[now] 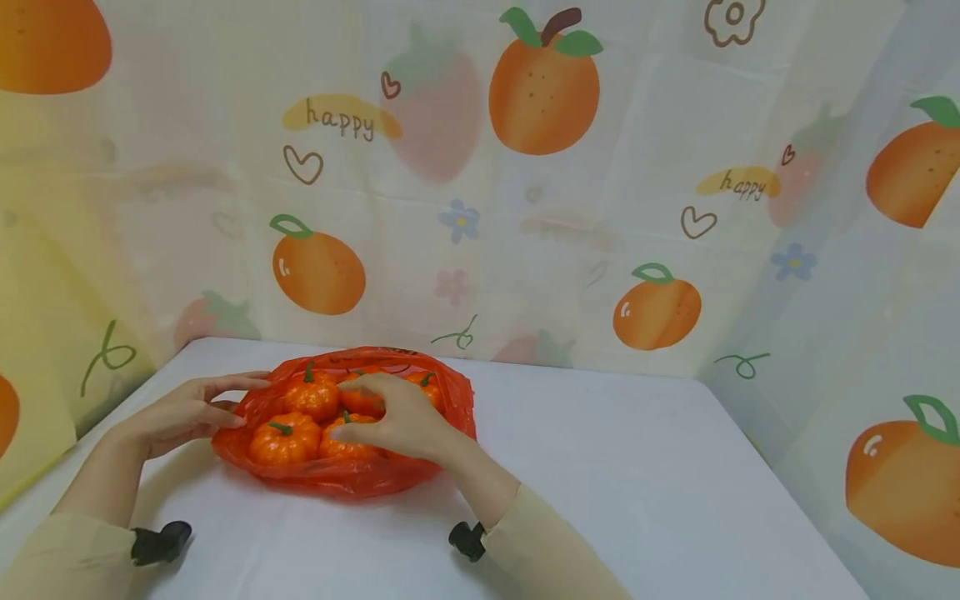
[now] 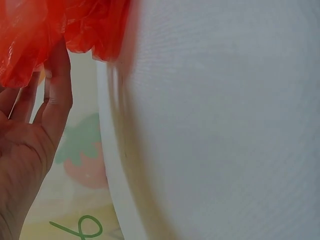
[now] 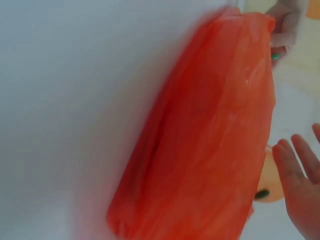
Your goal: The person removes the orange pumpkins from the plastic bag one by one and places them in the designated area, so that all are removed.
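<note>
A thin red plastic bag (image 1: 352,482) lies on its base with its mouth spread wide. Inside sit several small orange pumpkins with green stems, among them a front left pumpkin (image 1: 285,439) and one behind it, a back left pumpkin (image 1: 312,395). My left hand (image 1: 183,412) is at the bag's left rim, its loosely extended fingers against the plastic; the left wrist view shows the fingertips partly hidden by the bag (image 2: 30,35). Over the right half of the opening hovers my right hand (image 1: 401,417), thumb and fingers apart and extended, overlapping the pumpkins there. In the right wrist view its fingers (image 3: 287,165) look straight.
The bag stands on a white table (image 1: 600,483), toward its left side. Behind and at both sides hangs a fruit-print cloth (image 1: 480,275). A black wrist mount (image 1: 161,542) sits at the left sleeve and another mount (image 1: 467,542) at the right sleeve.
</note>
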Motion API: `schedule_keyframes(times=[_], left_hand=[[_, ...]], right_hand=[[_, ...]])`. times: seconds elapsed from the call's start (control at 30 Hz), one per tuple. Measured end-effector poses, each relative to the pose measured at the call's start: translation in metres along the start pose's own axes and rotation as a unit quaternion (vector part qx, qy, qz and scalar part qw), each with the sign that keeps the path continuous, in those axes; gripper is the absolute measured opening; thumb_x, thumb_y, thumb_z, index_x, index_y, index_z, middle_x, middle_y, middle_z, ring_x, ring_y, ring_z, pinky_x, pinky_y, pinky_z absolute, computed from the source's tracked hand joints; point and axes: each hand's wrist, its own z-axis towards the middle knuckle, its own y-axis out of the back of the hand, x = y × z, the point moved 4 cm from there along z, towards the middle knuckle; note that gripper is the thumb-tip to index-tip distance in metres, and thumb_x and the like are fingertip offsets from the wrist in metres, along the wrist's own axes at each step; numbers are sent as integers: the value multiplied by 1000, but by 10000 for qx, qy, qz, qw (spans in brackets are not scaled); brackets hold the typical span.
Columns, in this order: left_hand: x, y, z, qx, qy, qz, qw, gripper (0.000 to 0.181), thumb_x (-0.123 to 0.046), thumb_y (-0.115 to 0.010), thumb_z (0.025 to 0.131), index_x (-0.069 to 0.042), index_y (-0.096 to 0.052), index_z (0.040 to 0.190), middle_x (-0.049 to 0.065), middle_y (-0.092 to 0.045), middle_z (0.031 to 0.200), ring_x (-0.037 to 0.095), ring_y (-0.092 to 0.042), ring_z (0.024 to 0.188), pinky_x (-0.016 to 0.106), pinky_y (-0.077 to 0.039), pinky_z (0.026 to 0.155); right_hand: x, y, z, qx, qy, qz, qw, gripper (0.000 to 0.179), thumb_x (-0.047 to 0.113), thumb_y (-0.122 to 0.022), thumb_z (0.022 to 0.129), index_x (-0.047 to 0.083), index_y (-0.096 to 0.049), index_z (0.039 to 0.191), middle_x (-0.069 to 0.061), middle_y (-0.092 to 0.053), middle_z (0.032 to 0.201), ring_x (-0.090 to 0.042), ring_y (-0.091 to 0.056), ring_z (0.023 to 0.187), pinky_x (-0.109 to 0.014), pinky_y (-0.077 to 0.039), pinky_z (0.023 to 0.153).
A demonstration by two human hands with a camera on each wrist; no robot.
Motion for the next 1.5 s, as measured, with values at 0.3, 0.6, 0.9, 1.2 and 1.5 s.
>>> schedule_keyframes(times=[0.3,0.6,0.9,1.2,1.5], left_hand=[[7,0,0,75,-206,-220,9995,50,-2,-54,96,-12,-50,144,-41,-49,133,-3,-63,110,24,-57,85],[8,0,-1,55,-243,-203,9995,49,-2,-54,96,-12,-51,144,-40,-49,135,0,-64,110,25,-58,84],[7,-3,1,140,-315,-284,9990,50,-1,-53,96,-10,-48,145,-38,-50,136,3,-65,110,25,-57,84],[2,-6,4,324,-713,-205,9967,50,1,-52,96,-5,-46,145,-33,-49,140,3,-65,111,24,-57,83],[-2,-4,-3,120,-747,191,9970,52,0,-54,95,1,-41,146,-34,-45,142,4,-64,109,23,-56,83]], right_hand=[[14,-20,25,275,67,778,9966,52,44,-78,82,31,-62,130,14,-62,133,-7,-59,123,-21,-51,95],[31,-41,44,464,114,-125,9988,54,47,-78,80,29,-63,129,16,-64,130,-2,-59,116,-17,-49,93],[33,-57,56,417,-37,-755,9963,59,49,-76,81,28,-60,134,15,-58,136,-3,-51,131,-24,-43,109],[31,-62,55,350,-189,-1141,9927,59,48,-74,83,27,-57,135,12,-58,137,-7,-49,133,-28,-43,110],[30,-67,57,372,-57,-1424,9891,57,46,-73,84,24,-58,134,12,-59,136,-6,-50,131,-22,-42,110]])
